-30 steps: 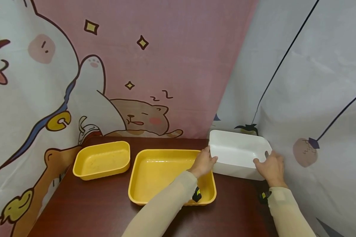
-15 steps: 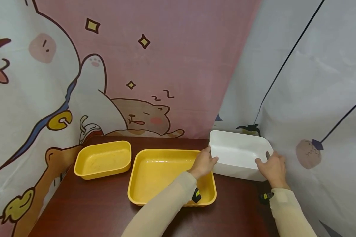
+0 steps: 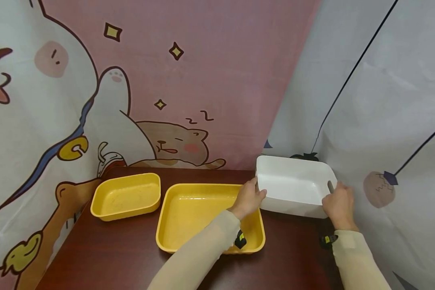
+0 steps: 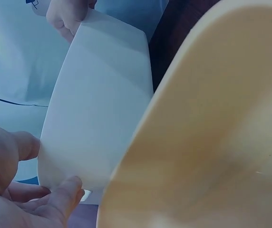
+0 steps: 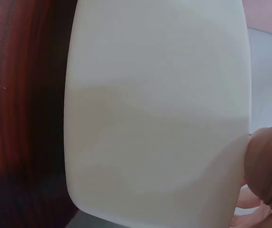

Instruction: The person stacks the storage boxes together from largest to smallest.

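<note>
A white plastic bin [image 3: 293, 207] with rounded corners and a handle hole in each end stands at the back right of the table. My left hand [image 3: 247, 198] grips its left end, with the thumb at the rim and fingers by the handle hole in the left wrist view. At the opposite end, my right hand [image 3: 340, 206] holds the rim, thumb bent over it. The bin's long outer wall [image 5: 160, 104] fills most of the right wrist view. Some fingers of the right hand are hidden behind the end wall.
A large yellow tray [image 3: 188, 229] lies just left of the bin, beneath my left forearm. Farther left is a smaller yellow tray [image 3: 130, 198]. Printed cloth [image 3: 232, 80] hangs behind and to the right of the dark red table [image 3: 112, 257].
The white bin has shifted slightly right, and its rim sits a little higher in view. My right hand has moved right with it. The left hand has kept its grip; both trays stay put.
</note>
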{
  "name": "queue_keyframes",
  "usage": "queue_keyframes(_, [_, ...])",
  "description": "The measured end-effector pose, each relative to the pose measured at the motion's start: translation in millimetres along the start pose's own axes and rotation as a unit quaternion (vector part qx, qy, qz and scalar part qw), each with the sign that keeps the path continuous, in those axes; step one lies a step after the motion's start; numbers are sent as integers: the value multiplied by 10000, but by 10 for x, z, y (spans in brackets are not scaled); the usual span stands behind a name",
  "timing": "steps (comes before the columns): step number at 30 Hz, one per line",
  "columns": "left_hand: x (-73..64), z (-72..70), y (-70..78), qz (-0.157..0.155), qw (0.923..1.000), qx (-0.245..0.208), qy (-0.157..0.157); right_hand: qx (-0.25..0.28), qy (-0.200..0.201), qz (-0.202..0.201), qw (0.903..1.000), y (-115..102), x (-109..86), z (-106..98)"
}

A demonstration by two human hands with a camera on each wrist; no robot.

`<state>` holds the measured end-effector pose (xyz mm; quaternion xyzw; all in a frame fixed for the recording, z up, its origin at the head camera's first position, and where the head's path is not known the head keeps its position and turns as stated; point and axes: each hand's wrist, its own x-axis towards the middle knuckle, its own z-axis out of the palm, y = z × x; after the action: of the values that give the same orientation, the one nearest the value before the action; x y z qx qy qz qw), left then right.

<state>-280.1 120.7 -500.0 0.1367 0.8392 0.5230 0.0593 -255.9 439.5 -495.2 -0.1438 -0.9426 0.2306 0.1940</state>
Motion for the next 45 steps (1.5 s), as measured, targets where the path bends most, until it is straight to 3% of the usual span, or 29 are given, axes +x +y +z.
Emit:
queue_keyframes(11, [-43,-97,87,-46,9992,-263,300,-83,362,-185,9991,-136,9,-203])
queue_keyframes(20, [-99,-245,147,246,9970,-393,627,146,148,538,9983,-273,37,-367])
queue_keyframes(33, [-202,-529,273,550,9928,-432,973,346,480,429,9973,-473,3,-499])
queue_keyframes(45, [-317,-892,214,625,9886,-104,1368,446,510,129,9976,-740,-100,-457])
